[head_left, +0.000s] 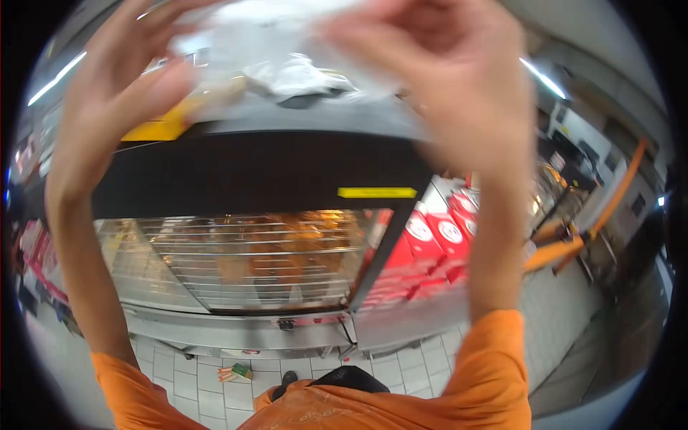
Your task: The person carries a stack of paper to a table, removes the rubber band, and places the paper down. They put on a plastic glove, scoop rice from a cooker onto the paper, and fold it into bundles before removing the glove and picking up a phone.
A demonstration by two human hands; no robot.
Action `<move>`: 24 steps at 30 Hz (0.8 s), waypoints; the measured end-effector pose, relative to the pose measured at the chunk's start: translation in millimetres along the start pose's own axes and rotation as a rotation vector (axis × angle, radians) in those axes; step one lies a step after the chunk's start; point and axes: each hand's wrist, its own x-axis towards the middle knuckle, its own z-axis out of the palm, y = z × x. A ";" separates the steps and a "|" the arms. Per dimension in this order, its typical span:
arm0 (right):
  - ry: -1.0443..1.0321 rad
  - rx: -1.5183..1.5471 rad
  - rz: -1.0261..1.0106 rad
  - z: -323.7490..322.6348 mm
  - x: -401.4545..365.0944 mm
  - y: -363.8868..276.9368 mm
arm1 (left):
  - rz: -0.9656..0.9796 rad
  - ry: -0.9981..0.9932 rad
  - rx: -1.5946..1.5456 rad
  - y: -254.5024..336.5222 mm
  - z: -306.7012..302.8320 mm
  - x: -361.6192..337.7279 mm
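Both my arms are raised in front of my face. My left hand (118,79) and my right hand (459,79) hold a thin, see-through white sheet or bag (287,43) stretched between them at the top of the view. The sheet is blurred, so I cannot tell exactly what it is. Orange sleeves cover my upper arms.
Below stands a heated glass display cabinet (258,251) with wire racks and browned food inside, under a dark hood with a yellow label (376,192). Red boxes (437,244) are stacked to its right. White floor tiles (401,365) with some litter (235,373) lie beneath.
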 end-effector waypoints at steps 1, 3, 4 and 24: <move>0.023 -0.021 0.029 25.4 -22.4 -6.7 | 0.011 0.012 -0.234 16.3 10.9 -21.0; 0.213 0.108 -0.271 71.4 -70.8 -16.8 | -0.389 -0.100 1.032 13.1 -18.6 -84.2; 0.216 0.171 -0.316 73.1 -97.5 -31.2 | -0.374 0.050 0.829 -16.5 -46.0 -172.8; -1.263 1.366 0.038 353.6 -261.6 -212.5 | -1.444 0.894 0.057 303.8 -32.4 -446.7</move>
